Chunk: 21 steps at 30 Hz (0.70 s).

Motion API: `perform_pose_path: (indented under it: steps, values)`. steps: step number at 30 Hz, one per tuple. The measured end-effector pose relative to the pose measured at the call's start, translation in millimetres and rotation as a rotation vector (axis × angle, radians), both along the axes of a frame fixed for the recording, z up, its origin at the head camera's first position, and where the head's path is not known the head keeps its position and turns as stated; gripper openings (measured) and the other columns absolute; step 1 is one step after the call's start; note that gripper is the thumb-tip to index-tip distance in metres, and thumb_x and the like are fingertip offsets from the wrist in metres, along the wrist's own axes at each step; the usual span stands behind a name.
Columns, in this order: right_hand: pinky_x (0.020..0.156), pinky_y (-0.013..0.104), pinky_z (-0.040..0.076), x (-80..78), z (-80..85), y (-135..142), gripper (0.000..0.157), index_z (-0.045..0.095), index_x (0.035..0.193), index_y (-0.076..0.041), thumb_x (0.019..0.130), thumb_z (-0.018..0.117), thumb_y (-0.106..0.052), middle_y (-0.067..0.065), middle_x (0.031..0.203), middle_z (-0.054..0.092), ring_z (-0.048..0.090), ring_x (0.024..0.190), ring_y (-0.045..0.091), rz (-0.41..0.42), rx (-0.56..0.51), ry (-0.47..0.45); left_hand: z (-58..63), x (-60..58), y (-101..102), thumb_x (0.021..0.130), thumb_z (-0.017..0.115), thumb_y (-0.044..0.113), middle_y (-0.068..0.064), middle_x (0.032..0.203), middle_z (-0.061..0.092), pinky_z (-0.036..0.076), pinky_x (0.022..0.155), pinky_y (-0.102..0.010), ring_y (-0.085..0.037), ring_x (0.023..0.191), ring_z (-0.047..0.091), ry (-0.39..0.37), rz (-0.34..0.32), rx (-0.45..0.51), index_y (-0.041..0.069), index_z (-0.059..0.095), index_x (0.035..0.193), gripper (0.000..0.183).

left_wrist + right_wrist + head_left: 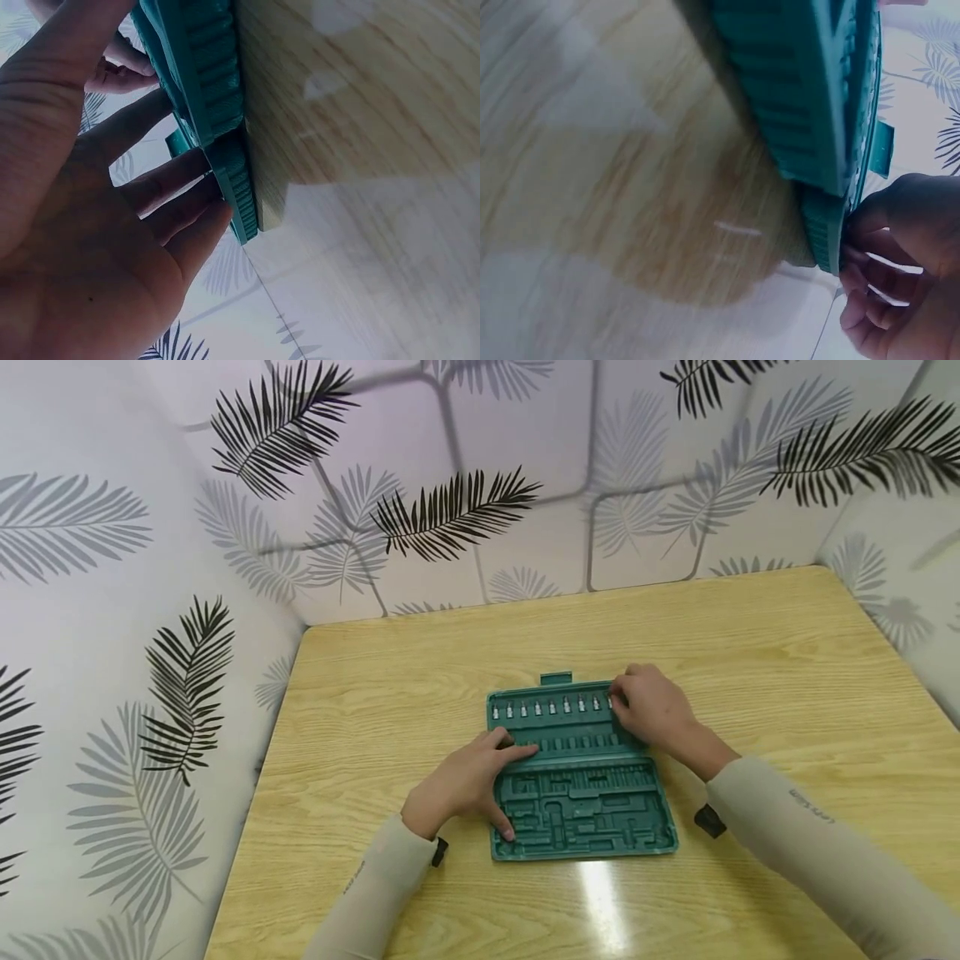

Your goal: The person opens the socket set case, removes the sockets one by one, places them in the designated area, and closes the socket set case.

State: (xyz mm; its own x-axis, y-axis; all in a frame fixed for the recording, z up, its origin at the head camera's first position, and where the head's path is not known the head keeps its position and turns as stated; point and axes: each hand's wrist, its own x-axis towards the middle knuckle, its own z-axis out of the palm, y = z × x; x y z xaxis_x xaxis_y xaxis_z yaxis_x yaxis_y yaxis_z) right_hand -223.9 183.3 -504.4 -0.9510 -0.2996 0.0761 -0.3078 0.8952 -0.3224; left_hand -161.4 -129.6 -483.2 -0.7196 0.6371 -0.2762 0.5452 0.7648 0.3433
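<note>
A green plastic tool case (585, 814) lies opened flat on the table. Along its far half stands a row of small silver bit sockets (552, 707). My left hand (468, 781) spreads over the case's left side, index finger reaching across the far half and thumb on the near half. In the left wrist view, the other fingers (196, 238) lie against the case's edge. My right hand (652, 706) is at the far right corner, its bent fingers pinching the socket at the row's right end, which they mostly hide.
The case sits on a wood-grain table (390, 685). A green latch tab (556, 678) sticks out from its far edge. Leaf-patterned walls (525, 552) stand behind and to the left of the table. Each wrist carries a small black device (709, 821).
</note>
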Motion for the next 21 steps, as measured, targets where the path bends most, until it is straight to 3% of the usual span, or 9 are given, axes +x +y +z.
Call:
perform_pose_path:
  steps: [4, 10, 17, 18, 21]
  values:
    - [0.081, 0.051, 0.061, -1.8, 3.3, -1.7, 0.028, 0.08, 0.116, 0.007, 0.106, 0.063, -0.013, 0.024, 0.11, 0.074, 0.069, 0.094, 0.034, -0.018, -0.043, -0.084, 1.2, -0.1, 1.1, 0.065, 0.106, 0.05, -0.011, 0.153, 0.049, 0.057, 0.105, -0.041, -0.024, 0.13, 0.054, -0.018, 0.008, -0.022, 0.025, 0.043, 0.17, 0.125]
    - [0.084, 0.052, 0.06, -9.1, 8.2, 1.2, 0.029, 0.081, 0.112, 0.007, 0.107, 0.067, -0.019, 0.023, 0.109, 0.079, 0.073, 0.091, 0.032, -0.046, -0.201, -0.238, 4.0, 0.6, 1.9, 0.067, 0.105, 0.048, -0.013, 0.168, 0.039, 0.056, 0.113, -0.046, -0.03, 0.148, 0.052, -0.064, 0.024, -0.024, 0.027, 0.039, 0.172, 0.126]
    - [0.073, 0.036, 0.054, -11.9, 7.8, 2.5, 0.027, 0.078, 0.107, 0.004, 0.107, 0.069, -0.021, 0.019, 0.102, 0.076, 0.067, 0.086, 0.027, -0.13, -0.292, -0.28, 1.7, -1.8, 1.2, 0.068, 0.106, 0.047, -0.014, 0.168, 0.039, 0.055, 0.114, -0.049, -0.032, 0.149, 0.051, -0.088, 0.021, 0.01, 0.026, 0.039, 0.172, 0.126]
    - [0.071, 0.034, 0.053, -11.6, 7.3, 3.0, 0.026, 0.077, 0.106, 0.004, 0.107, 0.069, -0.021, 0.019, 0.101, 0.075, 0.066, 0.085, 0.026, -0.141, -0.307, -0.284, -9.6, -5.3, -2.1, 0.067, 0.105, 0.051, -0.012, 0.169, 0.039, 0.054, 0.115, -0.047, -0.03, 0.15, 0.051, -0.07, 0.009, 0.015, 0.027, 0.037, 0.173, 0.128]
    - [0.069, 0.031, 0.05, -10.4, 4.7, 3.8, 0.025, 0.076, 0.105, 0.002, 0.107, 0.07, -0.022, 0.017, 0.1, 0.074, 0.063, 0.084, 0.025, -0.149, -0.345, -0.289, -10.8, -5.0, -4.3, 0.066, 0.105, 0.052, -0.013, 0.168, 0.039, 0.054, 0.116, -0.047, -0.031, 0.151, 0.05, -0.073, 0.007, 0.019, 0.028, 0.037, 0.173, 0.129]
